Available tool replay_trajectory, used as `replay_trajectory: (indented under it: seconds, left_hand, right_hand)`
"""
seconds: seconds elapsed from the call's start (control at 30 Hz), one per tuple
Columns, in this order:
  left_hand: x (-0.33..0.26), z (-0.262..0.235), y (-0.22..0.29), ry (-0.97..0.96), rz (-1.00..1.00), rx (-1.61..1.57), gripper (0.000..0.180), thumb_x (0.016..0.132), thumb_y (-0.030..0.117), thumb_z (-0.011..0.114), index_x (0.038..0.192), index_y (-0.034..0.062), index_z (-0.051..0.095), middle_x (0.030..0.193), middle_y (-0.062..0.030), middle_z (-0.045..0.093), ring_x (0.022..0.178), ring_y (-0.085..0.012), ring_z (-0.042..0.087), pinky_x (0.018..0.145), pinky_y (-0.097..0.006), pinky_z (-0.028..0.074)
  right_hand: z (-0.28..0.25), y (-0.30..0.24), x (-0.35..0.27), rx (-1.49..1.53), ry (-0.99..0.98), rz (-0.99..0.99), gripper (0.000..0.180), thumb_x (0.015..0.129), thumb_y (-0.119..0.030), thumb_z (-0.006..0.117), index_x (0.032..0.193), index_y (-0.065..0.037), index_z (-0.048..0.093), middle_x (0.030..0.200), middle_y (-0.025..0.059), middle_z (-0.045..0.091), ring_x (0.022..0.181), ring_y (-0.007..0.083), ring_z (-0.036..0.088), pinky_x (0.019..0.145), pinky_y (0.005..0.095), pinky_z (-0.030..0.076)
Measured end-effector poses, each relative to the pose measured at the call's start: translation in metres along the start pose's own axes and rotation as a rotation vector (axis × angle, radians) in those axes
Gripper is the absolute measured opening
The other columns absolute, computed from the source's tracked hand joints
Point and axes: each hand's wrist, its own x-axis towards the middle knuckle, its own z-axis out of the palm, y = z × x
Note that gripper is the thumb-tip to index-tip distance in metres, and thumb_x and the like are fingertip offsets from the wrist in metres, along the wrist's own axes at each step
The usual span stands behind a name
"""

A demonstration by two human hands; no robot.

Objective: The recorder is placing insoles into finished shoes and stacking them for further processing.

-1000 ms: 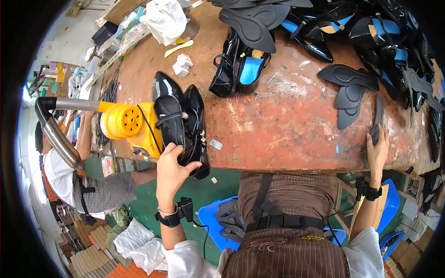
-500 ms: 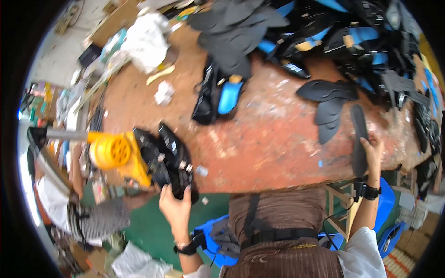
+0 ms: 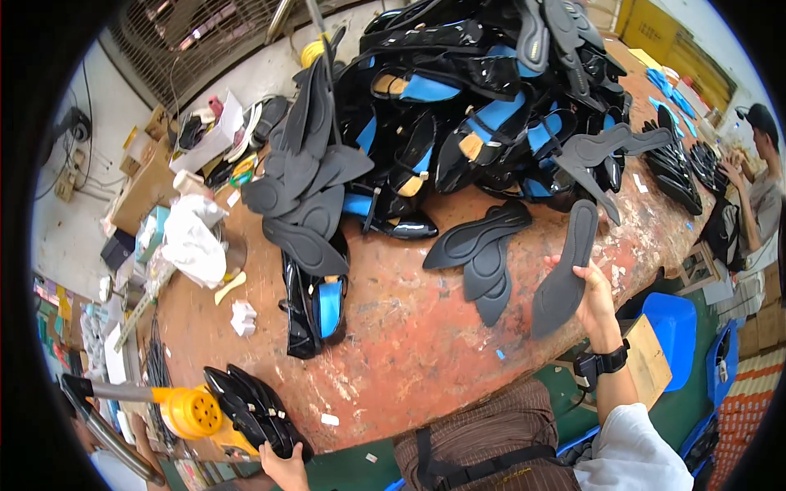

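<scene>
Gripping long dark-grey insole [image 3: 565, 274], right hand [image 3: 596, 296]; matte, slightly curved.

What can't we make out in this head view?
- Left hand: cut off by the lower edge; its grip on the black shoes is partly out of frame.
- Right hand: its palm is hidden behind the dark insole it holds.
- Shoe pile: overlapping, individual pairs can't be separated.
- Yellow tool: shoes cover its front.
</scene>
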Motion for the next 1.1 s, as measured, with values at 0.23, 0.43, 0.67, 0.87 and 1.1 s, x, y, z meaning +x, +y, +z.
replay_trajectory:
  seconds: [0.23, 0.43, 0.67, 0.87, 1.1]
  left_hand:
    - [0.087, -0.057, 0.181, 0.122, 0.538, -0.086, 0.066, 0.069, -0.001, 0.076, 0.132, -0.0029, 0.056, 0.142, -0.0229, 0.050, 0.130, -0.0421, 0.048, 0.111, -0.045, 0.039]
    - [0.160, 0.004, 0.457, 0.365, 1.541, -0.065, 0.064, 0.082, -0.003, 0.055, 0.144, -0.0012, 0.044, 0.153, -0.0159, 0.041, 0.140, -0.0286, 0.043, 0.118, -0.043, 0.033]
    - [0.126, -0.014, 0.467, -0.166, 1.533, -0.219, 0.058, 0.072, -0.003, 0.071, 0.124, 0.0009, 0.046, 0.088, -0.0206, 0.062, 0.088, -0.0400, 0.064, 0.084, -0.049, 0.051]
    - [-0.014, -0.034, 0.309, -0.619, 0.992, -0.736, 0.060, 0.072, 0.014, 0.086, 0.121, 0.0051, 0.052, 0.081, -0.0113, 0.061, 0.071, -0.0269, 0.061, 0.065, -0.037, 0.049]
    - [-0.049, 0.042, 0.255, -0.375, 0.429, -0.751, 0.059, 0.083, 0.002, 0.075, 0.135, -0.0013, 0.047, 0.102, -0.0176, 0.059, 0.086, -0.0285, 0.060, 0.076, -0.036, 0.050]
  right_hand:
    - [0.004, 0.009, -0.015, 0.081, 0.081, 0.059, 0.049, 0.104, -0.039, 0.052, 0.134, 0.001, 0.052, 0.104, 0.0100, 0.067, 0.099, 0.0247, 0.068, 0.086, 0.0372, 0.057]
    - [0.017, 0.004, -0.068, 0.025, -0.055, 0.171, 0.060, 0.106, -0.051, 0.039, 0.127, 0.001, 0.058, 0.092, 0.0083, 0.068, 0.086, 0.0202, 0.068, 0.075, 0.0329, 0.057]
    - [0.004, 0.014, -0.084, 0.090, -0.020, 0.205, 0.060, 0.106, -0.050, 0.041, 0.130, 0.003, 0.059, 0.097, 0.0081, 0.069, 0.084, 0.0163, 0.067, 0.069, 0.0271, 0.057]
    - [0.004, 0.001, -0.074, -0.423, -0.021, 0.085, 0.051, 0.106, -0.042, 0.042, 0.119, 0.000, 0.068, 0.088, 0.0022, 0.065, 0.071, 0.0085, 0.055, 0.066, 0.0215, 0.042]
    - [0.070, 0.027, -0.079, -1.376, -0.665, -0.663, 0.040, 0.077, -0.006, 0.073, 0.116, -0.005, 0.072, 0.120, 0.0137, 0.063, 0.101, 0.0319, 0.057, 0.089, 0.0413, 0.045]
